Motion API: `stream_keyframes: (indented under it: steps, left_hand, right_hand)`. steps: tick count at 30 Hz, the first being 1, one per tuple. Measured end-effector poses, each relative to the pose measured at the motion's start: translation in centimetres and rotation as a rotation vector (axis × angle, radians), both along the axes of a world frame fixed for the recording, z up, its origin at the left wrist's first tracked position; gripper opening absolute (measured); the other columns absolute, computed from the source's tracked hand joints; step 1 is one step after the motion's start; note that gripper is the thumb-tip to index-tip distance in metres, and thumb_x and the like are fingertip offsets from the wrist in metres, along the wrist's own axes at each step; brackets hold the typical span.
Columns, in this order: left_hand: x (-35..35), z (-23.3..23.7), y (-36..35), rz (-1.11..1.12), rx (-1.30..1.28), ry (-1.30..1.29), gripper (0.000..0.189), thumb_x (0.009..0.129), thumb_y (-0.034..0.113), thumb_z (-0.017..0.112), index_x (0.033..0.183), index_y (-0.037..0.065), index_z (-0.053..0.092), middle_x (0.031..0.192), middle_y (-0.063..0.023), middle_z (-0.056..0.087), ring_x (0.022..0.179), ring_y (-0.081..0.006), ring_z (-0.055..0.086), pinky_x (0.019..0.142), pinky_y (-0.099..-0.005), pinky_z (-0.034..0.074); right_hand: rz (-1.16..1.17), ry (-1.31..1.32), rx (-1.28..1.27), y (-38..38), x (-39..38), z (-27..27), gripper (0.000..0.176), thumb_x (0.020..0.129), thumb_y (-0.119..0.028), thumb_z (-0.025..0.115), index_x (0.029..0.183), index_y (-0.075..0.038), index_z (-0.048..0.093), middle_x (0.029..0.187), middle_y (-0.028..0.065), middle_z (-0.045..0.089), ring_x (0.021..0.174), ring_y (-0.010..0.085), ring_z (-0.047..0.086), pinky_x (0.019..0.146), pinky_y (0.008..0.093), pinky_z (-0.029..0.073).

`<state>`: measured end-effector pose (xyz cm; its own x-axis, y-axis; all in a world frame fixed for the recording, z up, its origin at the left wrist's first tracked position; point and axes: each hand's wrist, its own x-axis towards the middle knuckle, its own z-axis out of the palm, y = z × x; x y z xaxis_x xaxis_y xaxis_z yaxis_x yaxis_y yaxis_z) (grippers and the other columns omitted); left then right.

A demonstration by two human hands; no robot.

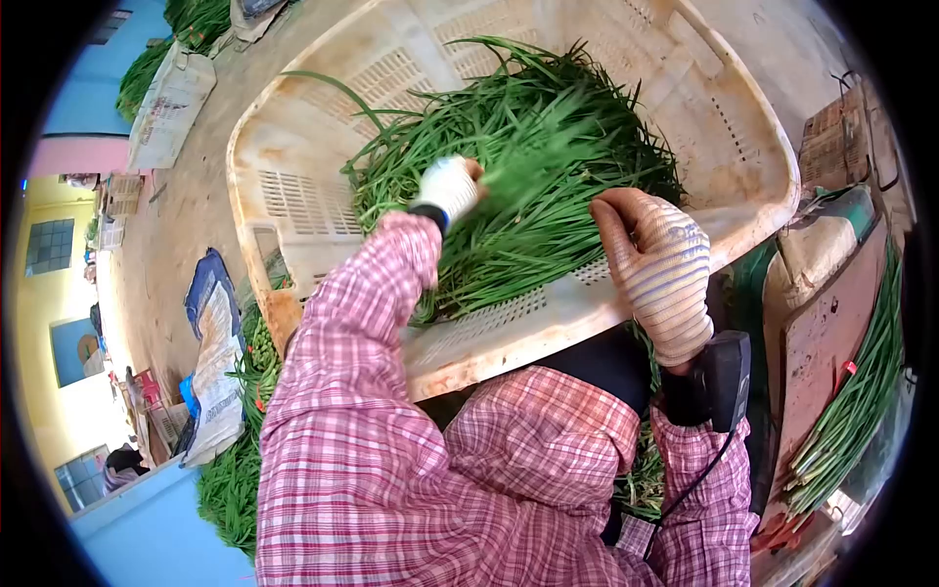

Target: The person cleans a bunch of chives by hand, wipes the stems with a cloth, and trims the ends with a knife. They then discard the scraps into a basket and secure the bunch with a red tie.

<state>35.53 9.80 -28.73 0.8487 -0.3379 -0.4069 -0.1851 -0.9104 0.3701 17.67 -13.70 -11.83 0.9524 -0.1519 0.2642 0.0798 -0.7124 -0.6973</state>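
A large off-white plastic basket (256, 196) tilts toward me with a heap of garlic chives (558, 225) inside. My left hand (450, 189), in a striped knit glove, is over the left part of the heap. It is closed on a bunch of garlic chives (553, 157) that is smeared by motion. At the basket's near right rim is my right hand (665, 269), in a glove with bare fingertips. Its thumb and fingers are pinched together; whether anything is between them is hidden.
On the right, a tied bundle of garlic chives (851, 382) lies on a worn board (817, 362). More greens (230, 499) and a printed sack (215, 382) are at the left. A white sack (171, 108) with greens stands on the floor at the upper left.
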Motion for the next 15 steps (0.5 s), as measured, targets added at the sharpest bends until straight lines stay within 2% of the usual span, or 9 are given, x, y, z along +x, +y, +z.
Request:
stream_keyframes:
  steps: [1, 3, 5, 7, 8, 9, 11, 12, 15]
  left_hand:
    - [-2.8, 1.4, -1.1, -0.051, 0.048, -0.06, 0.037, 0.081, 0.033, 0.078, 0.106, 0.007, 0.073, 0.101, -0.0161, 0.074, 0.095, -0.0308, 0.071, 0.086, -0.0399, 0.055]
    - [-5.6, 1.1, -2.5, -0.087, 0.116, 0.005, 0.037, 0.08, 0.034, 0.079, 0.104, 0.008, 0.071, 0.097, -0.0165, 0.073, 0.093, -0.0316, 0.07, 0.084, -0.0404, 0.055]
    - [-5.9, 1.9, -2.1, -0.053, 0.069, 0.006, 0.039, 0.078, 0.037, 0.081, 0.105, 0.009, 0.072, 0.096, -0.0163, 0.073, 0.092, -0.0319, 0.07, 0.083, -0.0411, 0.054]
    - [-5.0, 5.4, -1.3, -0.131, 0.067, -0.073, 0.038, 0.08, 0.038, 0.079, 0.105, 0.01, 0.072, 0.094, -0.0159, 0.073, 0.089, -0.0306, 0.071, 0.08, -0.0411, 0.055]
    - [-4.4, 7.5, -0.9, -0.176, 0.147, -0.164, 0.038, 0.081, 0.039, 0.079, 0.105, 0.01, 0.072, 0.093, -0.0147, 0.074, 0.088, -0.0299, 0.071, 0.08, -0.0412, 0.055]
    - [-3.8, 9.4, -0.4, -0.219, 0.227, -0.261, 0.037, 0.082, 0.039, 0.078, 0.105, 0.011, 0.072, 0.093, -0.0135, 0.074, 0.087, -0.0291, 0.071, 0.08, -0.0413, 0.055]
    - [-2.6, 13.0, 0.6, -0.276, 0.333, -0.275, 0.037, 0.083, 0.04, 0.078, 0.106, 0.011, 0.072, 0.091, -0.0115, 0.075, 0.086, -0.028, 0.071, 0.08, -0.0413, 0.055]
    - [-2.7, 15.1, 0.8, -0.241, 0.266, -0.216, 0.037, 0.083, 0.04, 0.078, 0.107, 0.011, 0.072, 0.093, -0.0113, 0.075, 0.086, -0.0265, 0.072, 0.079, -0.0395, 0.055]
    - [-4.9, 19.3, 1.4, -0.123, -0.053, -0.095, 0.04, 0.083, 0.028, 0.078, 0.113, 0.002, 0.071, 0.095, -0.013, 0.076, 0.085, -0.0195, 0.073, 0.079, -0.0322, 0.056]
  right_hand:
    - [0.001, -0.009, -0.006, 0.0, 0.0, -0.1, 0.013, 0.091, -0.02, 0.07, 0.092, -0.007, 0.07, 0.08, 0.0144, 0.068, 0.076, 0.035, 0.067, 0.068, 0.0436, 0.052]
    - [0.009, -0.031, -0.022, -0.1, 0.0, -0.2, 0.013, 0.091, -0.02, 0.07, 0.092, -0.007, 0.07, 0.08, 0.0144, 0.068, 0.076, 0.0352, 0.067, 0.068, 0.044, 0.052]
    - [0.006, -0.016, -0.013, -0.2, 0.0, -0.1, 0.012, 0.091, -0.02, 0.07, 0.092, -0.008, 0.07, 0.079, 0.0137, 0.068, 0.075, 0.0353, 0.066, 0.067, 0.0445, 0.051]
    - [0.007, 0.004, -0.022, -0.3, 0.0, -0.2, 0.011, 0.091, -0.02, 0.069, 0.092, -0.009, 0.07, 0.078, 0.0132, 0.068, 0.074, 0.0349, 0.066, 0.067, 0.0444, 0.051]
    - [0.02, 0.084, -0.025, -0.4, -0.1, 0.3, 0.014, 0.092, -0.016, 0.071, 0.1, -0.004, 0.072, 0.085, 0.0143, 0.07, 0.074, 0.0281, 0.067, 0.067, 0.0359, 0.052]
    - [0.035, 0.033, -0.045, -0.4, -0.1, 0.0, 0.015, 0.092, -0.016, 0.071, 0.1, -0.004, 0.072, 0.087, 0.0145, 0.07, 0.077, 0.0286, 0.068, 0.069, 0.0361, 0.053]
    - [0.066, -0.074, -0.09, -0.6, 0.0, -0.7, 0.015, 0.092, -0.016, 0.07, 0.102, -0.004, 0.072, 0.092, 0.015, 0.071, 0.082, 0.0294, 0.069, 0.073, 0.0366, 0.054]
    - [0.119, 0.08, -0.085, -0.7, 0.1, 0.0, 0.025, 0.089, -0.012, 0.071, 0.114, -0.008, 0.07, 0.109, 0.0151, 0.071, 0.106, 0.0328, 0.068, 0.088, 0.0397, 0.053]
    - [0.274, -0.232, -0.302, -1.0, 1.2, -1.0, 0.045, 0.083, -0.013, 0.073, 0.127, -0.012, 0.063, 0.122, 0.0128, 0.067, 0.12, 0.0371, 0.06, 0.096, 0.0455, 0.049]
